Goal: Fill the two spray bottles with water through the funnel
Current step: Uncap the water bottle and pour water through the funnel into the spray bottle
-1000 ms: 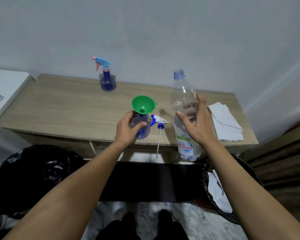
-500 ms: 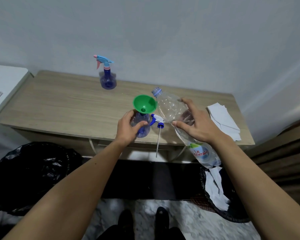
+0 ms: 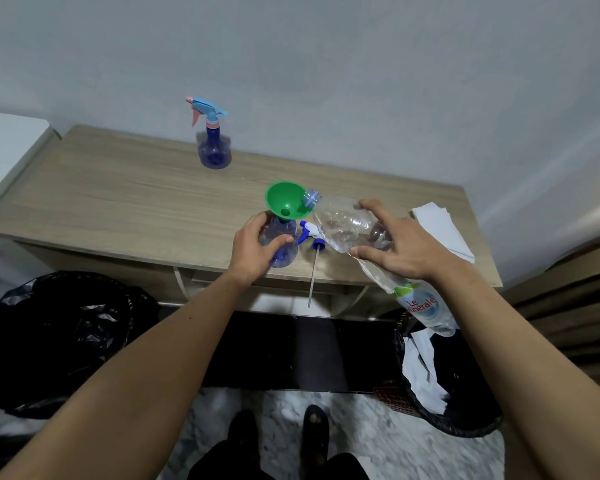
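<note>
A green funnel sits in the neck of an open blue spray bottle near the table's front edge. My left hand grips that bottle's body. My right hand holds a large clear water bottle, tilted far over with its blue-ringed mouth at the funnel's right rim. The unscrewed white and blue spray head with its long tube lies between the two bottles. A second blue spray bottle with its pink and blue head on stands at the back by the wall.
Folded white paper towels lie on the wooden table at the right. A black bin bag stands on the floor at left. A dark wicker bin with paper stands at right. A white surface adjoins the table's left end.
My right hand has tipped the water bottle from upright to nearly horizontal and brought its mouth to the funnel's rim. The left hand has kept its hold on the spray bottle.
</note>
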The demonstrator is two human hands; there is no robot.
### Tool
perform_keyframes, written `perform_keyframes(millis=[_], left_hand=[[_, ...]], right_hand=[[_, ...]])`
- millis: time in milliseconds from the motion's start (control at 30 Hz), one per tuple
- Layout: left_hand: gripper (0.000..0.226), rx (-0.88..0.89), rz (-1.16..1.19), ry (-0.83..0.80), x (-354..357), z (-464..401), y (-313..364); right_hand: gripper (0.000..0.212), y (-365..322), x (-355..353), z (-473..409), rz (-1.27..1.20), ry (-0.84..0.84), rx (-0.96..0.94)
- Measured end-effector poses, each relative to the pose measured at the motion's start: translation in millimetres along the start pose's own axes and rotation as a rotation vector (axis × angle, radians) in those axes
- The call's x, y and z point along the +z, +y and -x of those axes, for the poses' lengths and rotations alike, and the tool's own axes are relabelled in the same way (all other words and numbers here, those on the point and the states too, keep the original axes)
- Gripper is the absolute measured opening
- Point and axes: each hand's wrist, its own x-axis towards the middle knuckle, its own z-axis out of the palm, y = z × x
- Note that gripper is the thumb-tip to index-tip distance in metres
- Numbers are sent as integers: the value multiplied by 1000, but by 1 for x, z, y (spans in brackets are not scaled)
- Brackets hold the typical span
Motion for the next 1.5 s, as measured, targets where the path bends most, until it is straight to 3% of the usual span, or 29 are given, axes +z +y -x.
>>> perform_keyframes(millis=[1500], left_hand=[[60, -30, -13, 5, 0, 4, 4]], right_hand=[[80, -5, -18, 4, 173, -38, 38]])
